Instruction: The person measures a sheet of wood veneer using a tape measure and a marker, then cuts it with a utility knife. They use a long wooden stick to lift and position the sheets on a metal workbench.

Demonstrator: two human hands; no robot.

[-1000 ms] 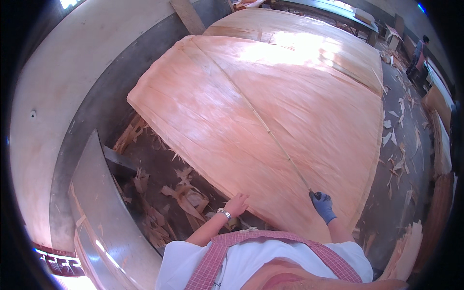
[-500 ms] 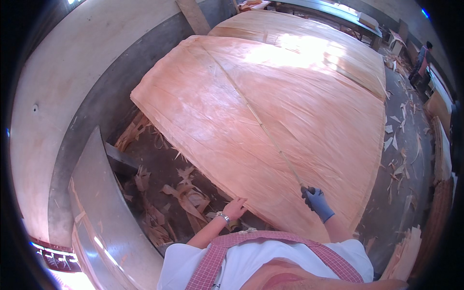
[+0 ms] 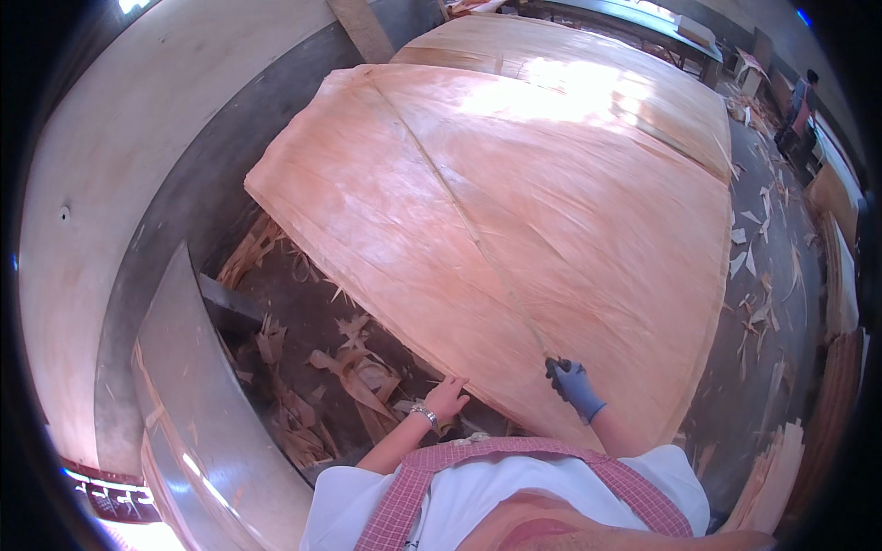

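1. Nearest, a plaid apron (image 3: 397, 482) crosses the person's white shirt (image 3: 358, 510).
2. The bare left grip (image 3: 446, 398), a wristwatch (image 3: 425, 414) behind it, is unclenched, its fingers laid at the near left edge of the pale wood sheet (image 3: 597, 257).
3. The right grip (image 3: 571, 384), in a blue glove with dark fingers, is closed around the near end of a long thin rod (image 3: 447, 191).
4. The rod slants over the sheet toward its far left corner; I cannot tell whether it touches along its whole length.
5. The sheet spreads broad and slightly rippled in front of both hands.
6. To the left, a grey panel (image 3: 197, 386) stands close by, and wood scraps (image 3: 363, 372) litter the narrow floor space between it and the sheet, cluttering that side.
7. To the right, torn strips (image 3: 772, 473) stick up near the person, with boards (image 3: 845, 395) along the edge of view and more shreds over the grey floor (image 3: 781, 248).
8. Beyond the sheet lies a second wood layer (image 3: 459, 41), bright with sunlight; a plank (image 3: 361, 29) leans at the wall (image 3: 202, 83).
9. Farthest, a long counter (image 3: 625, 16) runs across, and a co-worker (image 3: 797, 110) stands at the right.
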